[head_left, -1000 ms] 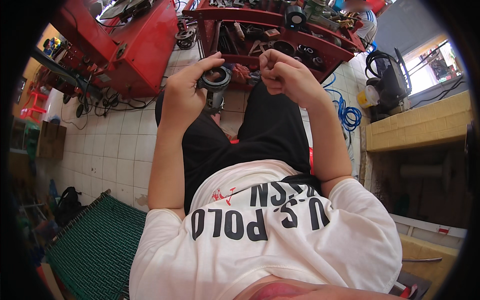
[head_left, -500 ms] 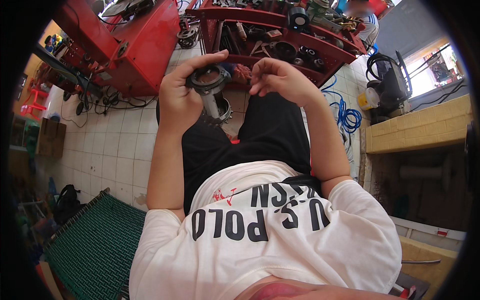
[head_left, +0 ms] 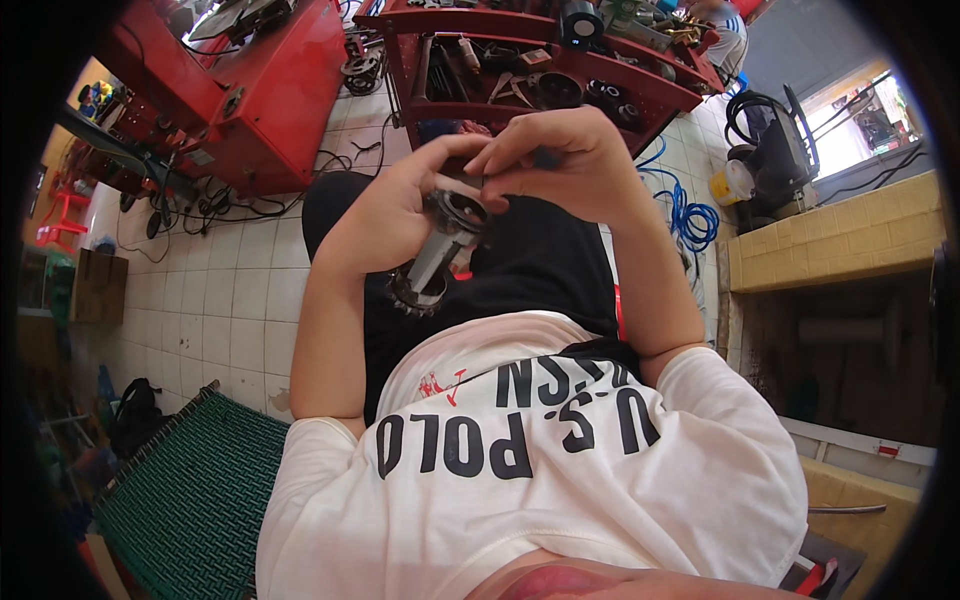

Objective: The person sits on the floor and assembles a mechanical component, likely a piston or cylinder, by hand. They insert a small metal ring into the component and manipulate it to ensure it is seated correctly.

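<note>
My left hand is closed round the upper end of a dark metal hub-like part. This part has a ring at each end joined by a grey barrel, and its lower rim is toothed. It hangs tilted over my lap, its toothed end toward me. My right hand meets the left at the top of the part, with thumb and fingers pinched together. Whatever sits in that pinch is small, dark and partly hidden by the fingers.
Beyond my knees stands a red tool trolley with metal parts and tools on its shelves. A red machine is at far left, with cables on the tiles. Blue hose lies coiled at right; a green woven seat is at lower left.
My right hand has moved left to meet the left hand, its fingers now pinched. The metal part has tipped, its toothed end swinging nearer to me and leftward.
</note>
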`<state>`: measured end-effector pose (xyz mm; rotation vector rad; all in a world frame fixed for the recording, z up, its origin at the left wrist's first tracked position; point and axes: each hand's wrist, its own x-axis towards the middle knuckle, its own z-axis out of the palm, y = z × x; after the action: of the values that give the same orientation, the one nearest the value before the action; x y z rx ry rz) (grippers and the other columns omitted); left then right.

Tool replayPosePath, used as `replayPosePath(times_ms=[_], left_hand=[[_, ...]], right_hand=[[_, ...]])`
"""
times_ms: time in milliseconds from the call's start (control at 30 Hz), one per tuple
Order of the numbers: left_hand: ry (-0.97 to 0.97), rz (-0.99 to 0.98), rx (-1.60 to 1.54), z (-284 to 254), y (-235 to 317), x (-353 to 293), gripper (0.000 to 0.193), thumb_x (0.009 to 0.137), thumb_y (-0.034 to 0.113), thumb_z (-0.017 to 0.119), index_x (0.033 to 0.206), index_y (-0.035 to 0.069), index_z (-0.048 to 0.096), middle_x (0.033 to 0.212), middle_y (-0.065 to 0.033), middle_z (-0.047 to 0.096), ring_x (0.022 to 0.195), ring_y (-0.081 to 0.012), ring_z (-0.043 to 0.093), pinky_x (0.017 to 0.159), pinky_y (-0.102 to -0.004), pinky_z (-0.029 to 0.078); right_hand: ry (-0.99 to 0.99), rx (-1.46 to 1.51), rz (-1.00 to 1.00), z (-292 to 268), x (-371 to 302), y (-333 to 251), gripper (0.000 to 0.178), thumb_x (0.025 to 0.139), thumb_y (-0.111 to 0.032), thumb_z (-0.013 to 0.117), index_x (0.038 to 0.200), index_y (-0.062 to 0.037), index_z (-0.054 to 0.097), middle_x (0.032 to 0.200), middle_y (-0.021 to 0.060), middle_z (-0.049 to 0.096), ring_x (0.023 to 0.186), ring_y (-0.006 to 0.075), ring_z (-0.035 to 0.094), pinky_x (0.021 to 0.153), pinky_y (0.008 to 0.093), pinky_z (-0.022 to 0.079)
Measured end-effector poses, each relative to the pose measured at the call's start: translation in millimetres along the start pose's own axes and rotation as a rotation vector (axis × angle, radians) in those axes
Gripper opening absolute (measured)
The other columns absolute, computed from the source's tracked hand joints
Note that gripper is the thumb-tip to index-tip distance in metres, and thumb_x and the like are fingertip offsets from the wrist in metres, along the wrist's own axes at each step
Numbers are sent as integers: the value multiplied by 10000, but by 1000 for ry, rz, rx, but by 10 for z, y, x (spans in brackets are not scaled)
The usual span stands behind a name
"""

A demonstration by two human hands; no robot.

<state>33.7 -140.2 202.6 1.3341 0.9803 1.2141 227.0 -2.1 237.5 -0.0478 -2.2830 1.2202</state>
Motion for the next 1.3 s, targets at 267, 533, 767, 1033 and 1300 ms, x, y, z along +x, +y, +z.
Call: replayPosePath(times_ms=[267, 533, 767, 1033, 1300], left_hand=[[-99, -76, -152, 43, -69, 58, 517, 842, 7, 791, 1295, 4, 542, 1083, -77, 683, 956, -129, 673, 777, -272, 577], [-124, -239, -198, -41, -85, 56, 316, 812, 20, 810, 1103, -23, 692, 934, -64, 719, 806, -130, 698, 713, -276, 583], [-144, -263, -246, -50, 14, 43, 329, 801, -5, 793, 1112, -74, 710, 1022, -184, 760, 828, -176, 737, 733, -298, 612], [-82, -261, -315, -2, 11, 37, 218, 836, 34, 777, 1024, -67, 733, 982, -201, 760, 791, -190, 735, 672, -282, 607], [-52, -328, -292, 0, -53, 53, 297, 829, 24, 780, 1114, -35, 719, 1023, -170, 760, 712, -152, 723, 606, -318, 630]], right_hand=[[-143, -22, 18, 17, -20, -40, 170, 751, -96, 905, 839, -65, 762, 823, 19, 761, 704, 86, 659, 610, 247, 467], [-165, 248, -89, 5, 12, 13, 196, 746, -96, 907, 841, -15, 755, 807, 75, 738, 740, 164, 694, 676, 290, 536], [-147, 319, -44, -27, 0, 30, 181, 777, -69, 885, 911, -6, 780, 802, 31, 718, 736, 99, 649, 658, 262, 500], [-92, 222, -41, -27, 19, 9, 143, 854, -35, 816, 986, 6, 778, 859, 47, 746, 793, 106, 664, 739, 263, 531], [-147, 99, 88, -10, -19, -86, 149, 847, -12, 792, 994, 3, 770, 890, 73, 766, 802, 151, 733, 726, 287, 569]])
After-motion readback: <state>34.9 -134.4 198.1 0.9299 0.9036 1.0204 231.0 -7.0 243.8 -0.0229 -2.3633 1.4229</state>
